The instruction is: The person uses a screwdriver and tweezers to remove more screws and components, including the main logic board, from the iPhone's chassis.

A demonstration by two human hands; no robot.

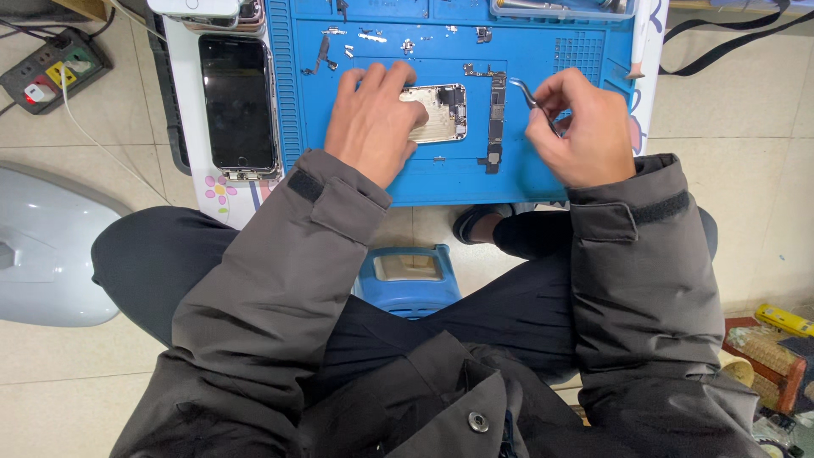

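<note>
The fingers [386, 85] of my left hand [373, 123] are spread and pressed flat on the opened phone housing [441, 112], pinning it to the blue work mat [543, 51]. The fingers [555, 89] of my right hand [581, 131] are pinched narrow around metal tweezers [526, 92], whose tips hover just above the logic board [496, 114].

The logic board lies just beside the housing's right edge, near the middle of the mat.

Risk, as I judge it: the tweezer tips are close to exposed board components; a slip could scratch or bridge contacts. Loose screws and brackets [365, 38] are scattered along the far edge of the mat; a sleeve sweep could displace them.

The housing appears as a silver rectangular shell, interior facing up, largely covered by my left hand. The logic board is a narrow, dark strip with a bend at its far end.

A detached display panel [238, 102], dark-faced, lies on the white surface [191, 102] off the mat's left edge.
</note>
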